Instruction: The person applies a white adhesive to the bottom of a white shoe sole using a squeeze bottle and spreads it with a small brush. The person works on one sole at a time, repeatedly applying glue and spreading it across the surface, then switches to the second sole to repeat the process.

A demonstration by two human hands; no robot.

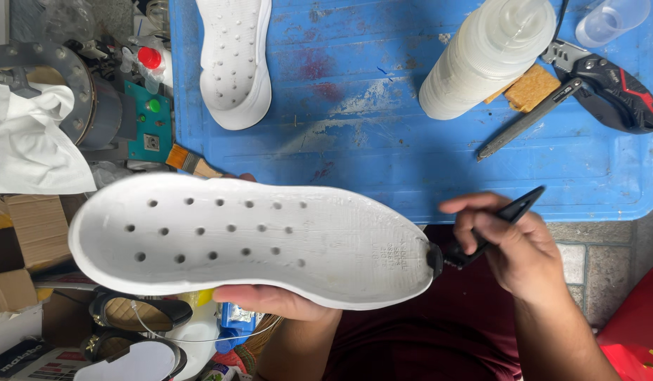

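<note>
My left hand [273,300] grips a white shoe sole [256,236] from below, holding it flat with its inner side up. Several small round holes dot the sole's wide end at the left. My right hand [513,243] holds a black brush [482,233] by its handle, and the brush's dark tip touches the sole's narrow end at the right. A second white sole [235,60] lies on the blue table [383,141] at the top left.
On the blue table stand a milky plastic bottle [492,53], a yellow sponge [531,88], a grey metal tool [528,120], a black and red utility knife [612,88] and a clear cup [612,21]. A wooden paintbrush [192,162], white cloth [30,144], cardboard boxes and sandals crowd the left.
</note>
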